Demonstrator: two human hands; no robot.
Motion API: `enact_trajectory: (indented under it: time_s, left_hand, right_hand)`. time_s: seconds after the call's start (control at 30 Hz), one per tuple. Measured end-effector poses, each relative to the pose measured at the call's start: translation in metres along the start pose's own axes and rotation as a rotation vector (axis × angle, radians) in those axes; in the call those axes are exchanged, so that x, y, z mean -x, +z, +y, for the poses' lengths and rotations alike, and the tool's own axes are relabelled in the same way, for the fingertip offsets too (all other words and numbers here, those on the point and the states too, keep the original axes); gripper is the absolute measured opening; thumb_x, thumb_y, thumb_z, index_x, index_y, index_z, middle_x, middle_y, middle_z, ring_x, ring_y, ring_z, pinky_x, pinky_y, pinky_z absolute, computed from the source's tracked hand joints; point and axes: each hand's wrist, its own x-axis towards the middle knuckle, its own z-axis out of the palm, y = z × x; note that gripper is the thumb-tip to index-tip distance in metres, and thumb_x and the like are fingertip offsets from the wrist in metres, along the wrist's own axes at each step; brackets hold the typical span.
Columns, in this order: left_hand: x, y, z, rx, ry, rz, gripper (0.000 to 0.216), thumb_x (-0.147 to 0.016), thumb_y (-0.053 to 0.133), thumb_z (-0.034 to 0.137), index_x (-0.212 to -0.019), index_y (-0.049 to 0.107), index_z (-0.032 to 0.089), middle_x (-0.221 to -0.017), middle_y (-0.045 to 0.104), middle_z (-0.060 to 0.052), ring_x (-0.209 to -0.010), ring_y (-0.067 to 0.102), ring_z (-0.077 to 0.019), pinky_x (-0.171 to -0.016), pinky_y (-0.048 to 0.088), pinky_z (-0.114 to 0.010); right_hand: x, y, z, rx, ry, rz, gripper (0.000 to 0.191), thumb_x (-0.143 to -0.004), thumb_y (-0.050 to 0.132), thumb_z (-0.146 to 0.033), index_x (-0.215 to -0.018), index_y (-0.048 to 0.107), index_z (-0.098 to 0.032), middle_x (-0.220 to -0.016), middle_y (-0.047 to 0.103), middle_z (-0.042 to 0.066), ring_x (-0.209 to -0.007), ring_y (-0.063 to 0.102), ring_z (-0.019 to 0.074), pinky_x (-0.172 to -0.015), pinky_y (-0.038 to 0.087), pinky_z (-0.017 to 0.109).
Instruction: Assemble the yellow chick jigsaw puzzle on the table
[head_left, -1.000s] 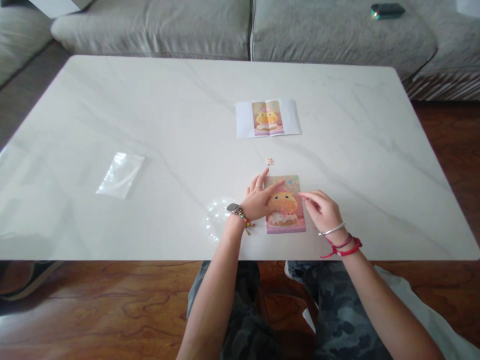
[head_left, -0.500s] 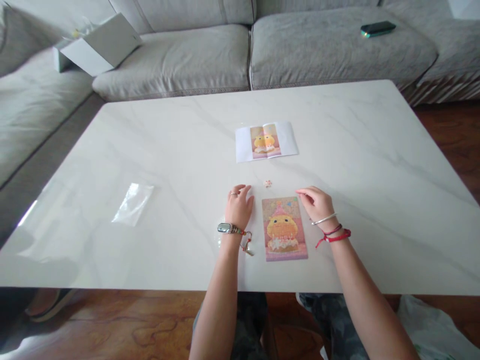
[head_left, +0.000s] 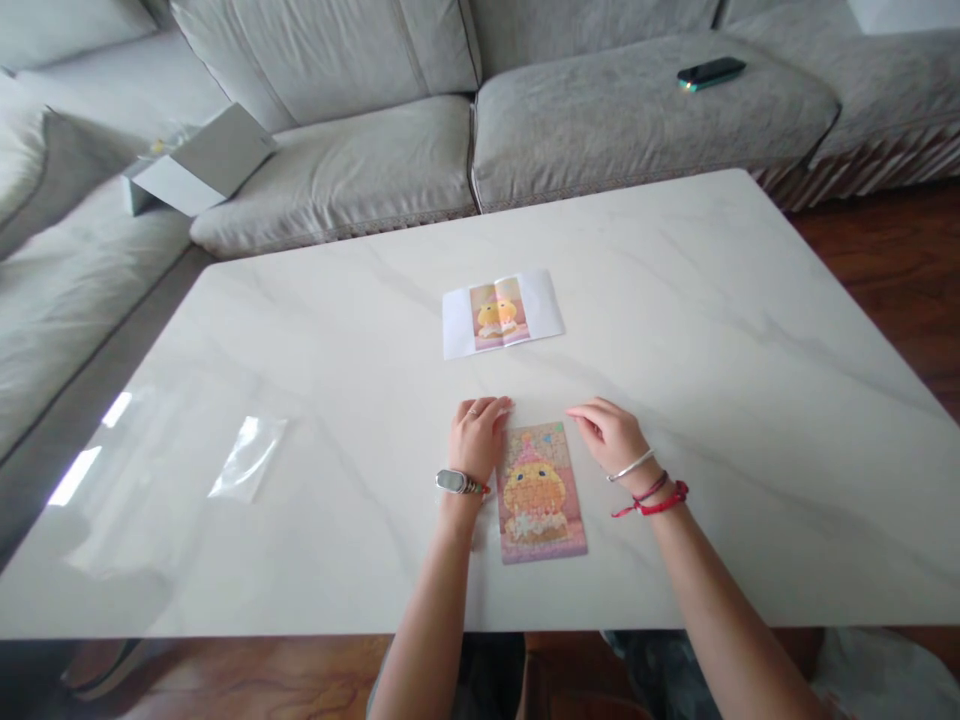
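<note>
A flat jigsaw puzzle (head_left: 534, 490) with a yellow cartoon figure, pink hat and cake lies upright to me near the table's front edge. My left hand (head_left: 478, 430) rests palm down at its upper left corner, fingers bent and closed together; whatever is under the fingertips is hidden. At the upper right corner, my right hand (head_left: 609, 432) is curled, index finger and thumb close together, and I cannot make out anything between them. Farther back lies a creased white sheet (head_left: 540, 302) printed with the same picture.
A clear plastic bag (head_left: 247, 458) lies on the left of the white marbled table (head_left: 360, 350). Behind stands a grey sofa (head_left: 600, 130) with a phone (head_left: 711, 73) and a white box (head_left: 214, 160) on it.
My left hand has moved right, over the spot where a small pinkish-white piece lay; that piece no longer shows. My right hand stays by the puzzle's corner. The view has shifted.
</note>
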Motion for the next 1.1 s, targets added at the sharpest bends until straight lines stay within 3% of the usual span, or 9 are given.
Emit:
enact_trajectory:
  time_s: [0.1,0.27,0.43,0.63,0.77,0.87,0.93,1.1]
  left_hand:
    - [-0.003,0.001,0.002,-0.019,-0.026,-0.027,0.025,-0.081,0.038,0.023,-0.098,0.056,0.022,-0.091,0.057,-0.005,-0.085,0.047,-0.0168,-0.078,0.041,-0.031]
    - [-0.006,0.002,0.002,-0.081,-0.051,-0.044,0.020,-0.077,0.045,0.023,-0.095,0.055,0.022,-0.107,0.048,-0.006,-0.098,0.041,-0.0200,-0.085,0.036,-0.036]
    - [-0.008,0.002,-0.001,-0.041,-0.061,-0.024,0.012,-0.074,0.050,0.023,-0.085,0.054,0.019,-0.102,0.050,-0.006,-0.097,0.045,-0.0188,-0.089,0.032,-0.036]
    - [-0.008,0.001,0.002,0.158,-0.135,-0.009,0.006,-0.071,0.052,0.023,-0.071,0.052,0.017,-0.079,0.058,-0.003,-0.078,0.051,-0.0149,-0.077,0.039,-0.031]
    - [-0.002,-0.007,0.015,0.376,-0.245,0.009,0.013,-0.070,0.055,0.029,-0.073,0.052,0.017,-0.069,0.057,-0.001,-0.066,0.052,-0.0116,-0.066,0.040,-0.026]
    - [0.010,-0.014,0.029,0.756,-0.240,-0.104,0.025,-0.072,0.053,0.029,-0.093,0.051,0.017,-0.072,0.057,0.000,-0.065,0.051,-0.0093,-0.060,0.040,-0.022]
    - [0.023,-0.018,0.036,0.964,-0.226,-0.234,0.021,-0.073,0.051,0.030,-0.089,0.054,0.016,-0.072,0.057,-0.001,-0.067,0.051,-0.0091,-0.061,0.040,-0.021]
    - [0.058,-0.025,0.034,1.073,-0.343,-0.396,0.023,-0.072,0.053,0.033,-0.084,0.057,0.014,-0.066,0.055,-0.001,-0.056,0.047,-0.0068,-0.052,0.037,-0.020]
  right_hand:
    - [0.001,-0.001,-0.007,-0.002,0.003,-0.037,0.025,-0.074,0.040,-0.009,-0.081,0.061,-0.019,-0.074,0.059,0.004,-0.068,0.054,0.0138,-0.062,0.043,0.025]
    - [0.003,0.003,-0.013,0.014,-0.012,-0.109,0.026,-0.073,0.040,-0.007,-0.082,0.062,-0.018,-0.076,0.059,0.005,-0.070,0.054,0.0140,-0.064,0.042,0.025]
    - [0.003,0.009,-0.016,0.000,-0.033,-0.124,0.025,-0.073,0.040,-0.007,-0.082,0.061,-0.017,-0.078,0.059,0.004,-0.071,0.054,0.0131,-0.066,0.043,0.024]
    - [0.003,0.017,-0.023,-0.031,-0.014,-0.144,0.023,-0.073,0.042,-0.009,-0.081,0.061,-0.017,-0.074,0.059,0.004,-0.066,0.054,0.0123,-0.065,0.044,0.025]
    - [0.005,0.021,-0.028,-0.141,0.076,-0.119,0.026,-0.073,0.043,-0.013,-0.095,0.057,-0.017,-0.083,0.059,0.006,-0.066,0.055,0.0120,-0.063,0.048,0.025]
    - [0.006,0.023,-0.030,-0.308,0.168,-0.123,0.032,-0.072,0.049,-0.020,-0.103,0.052,-0.019,-0.090,0.059,0.006,-0.066,0.057,0.0116,-0.060,0.050,0.025]
    - [0.008,0.024,-0.032,-0.427,0.207,-0.170,0.030,-0.071,0.052,-0.023,-0.100,0.054,-0.021,-0.086,0.061,0.004,-0.067,0.059,0.0121,-0.062,0.051,0.026]
    - [0.025,0.028,-0.038,-0.612,0.302,-0.339,0.020,-0.068,0.055,-0.026,-0.086,0.058,-0.019,-0.073,0.064,0.002,-0.062,0.061,0.0122,-0.058,0.052,0.025]
